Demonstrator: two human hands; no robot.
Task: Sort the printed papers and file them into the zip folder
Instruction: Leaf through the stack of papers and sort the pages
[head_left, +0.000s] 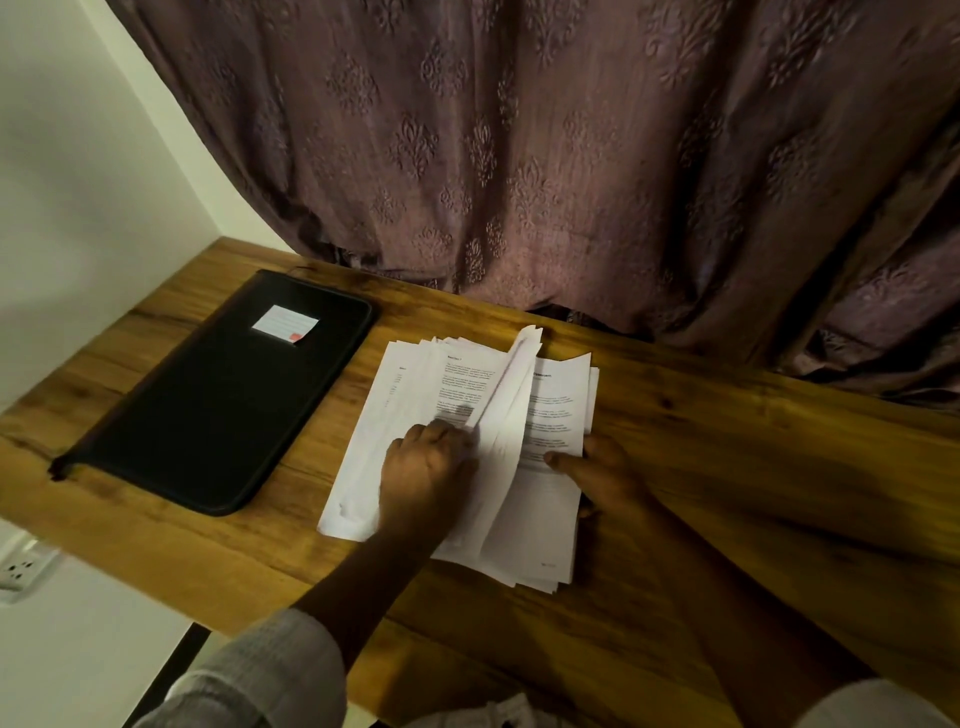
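- Lying flat on the left of a wooden worktop (727, 467) is a black zip folder (218, 405). It is closed and has a small white label (284, 323) with a red mark near its far end.
- Just to the right of the folder, apart from it, sits a loose stack of printed papers (545, 499). The sheets are fanned unevenly, so many corners show at the far edge.
- The left grip (426, 467) rests knuckles-up on the middle of the stack. Its fingers are curled at the base of a few raised sheets (509, 395), apparently pinching them. These sheets stand up on edge, splitting the stack into a left part and a right part.
- The right grip (602, 475) holds the stack's right edge. Its thumb (563, 460) is pressed down on the top page, and its fingers curl at the edge below.
- Both forearms reach in from the near side, with a pale grey sleeve (260, 675) pushed up the left arm.
- Behind the worktop hangs a mauve patterned curtain (519, 156), its hem touching the far edge.
- A white wall socket (21, 569) shows at lower left, below the worktop.
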